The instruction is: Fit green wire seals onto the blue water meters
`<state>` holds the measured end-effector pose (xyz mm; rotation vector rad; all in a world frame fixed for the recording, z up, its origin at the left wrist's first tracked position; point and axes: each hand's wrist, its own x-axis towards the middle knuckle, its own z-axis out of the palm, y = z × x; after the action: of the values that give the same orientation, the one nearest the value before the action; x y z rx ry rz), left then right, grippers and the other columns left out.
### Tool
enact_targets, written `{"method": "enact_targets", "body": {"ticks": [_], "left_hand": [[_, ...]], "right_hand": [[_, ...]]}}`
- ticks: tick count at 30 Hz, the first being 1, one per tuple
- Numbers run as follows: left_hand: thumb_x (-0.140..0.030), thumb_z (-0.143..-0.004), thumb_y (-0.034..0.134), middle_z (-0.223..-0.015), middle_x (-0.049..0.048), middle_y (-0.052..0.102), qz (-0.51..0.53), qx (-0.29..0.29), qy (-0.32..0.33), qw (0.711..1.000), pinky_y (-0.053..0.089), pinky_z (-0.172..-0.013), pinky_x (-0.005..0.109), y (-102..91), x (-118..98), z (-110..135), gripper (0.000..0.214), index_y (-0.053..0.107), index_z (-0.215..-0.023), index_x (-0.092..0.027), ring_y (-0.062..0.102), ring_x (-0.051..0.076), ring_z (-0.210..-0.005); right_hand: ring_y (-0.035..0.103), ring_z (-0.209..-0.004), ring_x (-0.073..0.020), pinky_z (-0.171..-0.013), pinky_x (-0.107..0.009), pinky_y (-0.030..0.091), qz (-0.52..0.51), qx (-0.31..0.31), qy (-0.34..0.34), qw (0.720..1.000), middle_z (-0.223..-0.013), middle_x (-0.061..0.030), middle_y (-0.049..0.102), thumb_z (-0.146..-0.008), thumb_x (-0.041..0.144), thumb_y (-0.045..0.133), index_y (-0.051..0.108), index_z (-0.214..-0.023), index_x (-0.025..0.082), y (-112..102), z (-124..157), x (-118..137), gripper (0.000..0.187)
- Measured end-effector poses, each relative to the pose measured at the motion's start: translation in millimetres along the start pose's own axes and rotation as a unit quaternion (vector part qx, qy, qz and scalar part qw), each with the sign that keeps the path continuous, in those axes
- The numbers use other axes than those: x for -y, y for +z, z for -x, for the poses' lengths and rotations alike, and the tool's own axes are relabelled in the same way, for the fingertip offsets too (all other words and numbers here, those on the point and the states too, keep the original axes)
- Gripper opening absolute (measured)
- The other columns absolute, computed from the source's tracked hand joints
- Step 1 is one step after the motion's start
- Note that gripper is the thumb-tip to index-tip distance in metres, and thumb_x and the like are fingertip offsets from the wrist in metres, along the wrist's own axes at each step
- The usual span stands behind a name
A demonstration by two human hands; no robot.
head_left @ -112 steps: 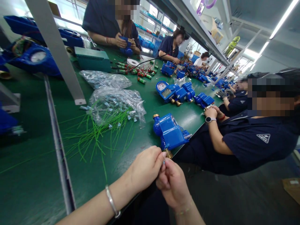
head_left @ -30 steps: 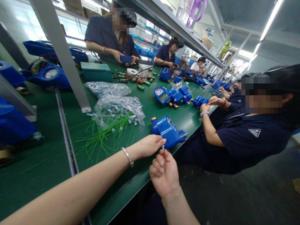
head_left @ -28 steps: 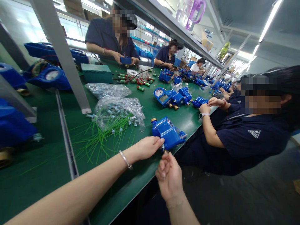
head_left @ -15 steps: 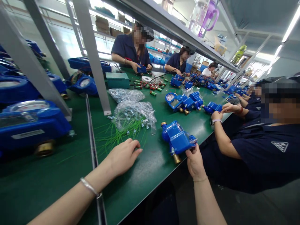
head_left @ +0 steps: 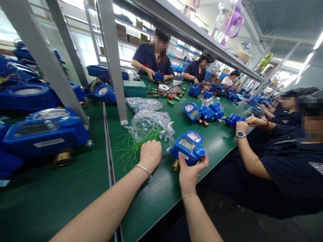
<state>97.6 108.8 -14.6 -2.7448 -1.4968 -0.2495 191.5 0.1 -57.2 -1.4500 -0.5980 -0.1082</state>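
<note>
My right hand point(head_left: 189, 170) grips the near end of a blue water meter point(head_left: 188, 147) that lies face up on the green table point(head_left: 161, 188), its dial and display showing. A brass fitting sticks out at its lower left. My left hand point(head_left: 150, 154), with a bracelet on the wrist, reaches into the pile of thin green ties point(head_left: 131, 148) beside a clear plastic bag point(head_left: 152, 122) of small parts. Its fingers are curled down among the ties and hidden from me.
Large blue meters point(head_left: 42, 131) sit at the left by grey shelf posts point(head_left: 113, 64). A second bag point(head_left: 143, 103), green and red cylinders point(head_left: 171, 97) and more blue meters point(head_left: 204, 112) lie farther along. Co-workers in dark blue sit on my right and across the table.
The meter has been turned from its side to face up under my right hand. My left hand left the meter and moved left and forward into the green ties. My view swung left.
</note>
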Motion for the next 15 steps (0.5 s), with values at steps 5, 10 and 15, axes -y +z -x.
{"method": "enact_targets", "body": {"ticks": [5,10,15], "left_hand": [[-0.023,-0.091,0.039,-0.096,0.0128,0.059,0.008,-0.017,-0.015,1.000,0.043,-0.073,0.033,-20.0,12.8,16.4,0.020,0.056,-0.090,-0.012,0.058,0.025,-0.091],[-0.029,-0.094,0.028,-0.076,0.0068,0.062,0.014,0.001,-0.063,0.998,0.038,-0.051,0.031,-57.1,34.3,51.0,0.023,0.049,-0.092,-0.018,0.061,0.025,-0.062],[-0.034,-0.093,0.032,-0.081,0.0038,0.063,0.034,-0.008,-0.072,0.997,0.038,-0.054,0.032,-86.3,33.4,85.3,0.018,0.046,-0.092,-0.022,0.061,0.025,-0.065]], "right_hand": [[0.034,-0.127,-0.0282,-0.101,-0.048,0.034,-0.037,0.078,0.007,0.996,-0.137,-0.0193,0.028,-0.076,0.039,0.063,0.016,-0.136,0.019,-16.8,1.6,-5.0,0.079],[0.038,-0.127,-0.0241,-0.102,-0.044,0.036,-0.078,0.129,0.027,0.988,-0.139,-0.0170,0.032,-0.085,0.037,0.051,0.018,-0.136,0.020,-37.1,3.6,-12.9,0.063],[0.039,-0.126,-0.0258,-0.103,-0.044,0.033,-0.074,0.137,0.043,0.987,-0.139,-0.0166,0.035,-0.084,0.037,0.054,0.028,-0.134,0.018,-49.4,3.9,-19.9,0.060]]}}
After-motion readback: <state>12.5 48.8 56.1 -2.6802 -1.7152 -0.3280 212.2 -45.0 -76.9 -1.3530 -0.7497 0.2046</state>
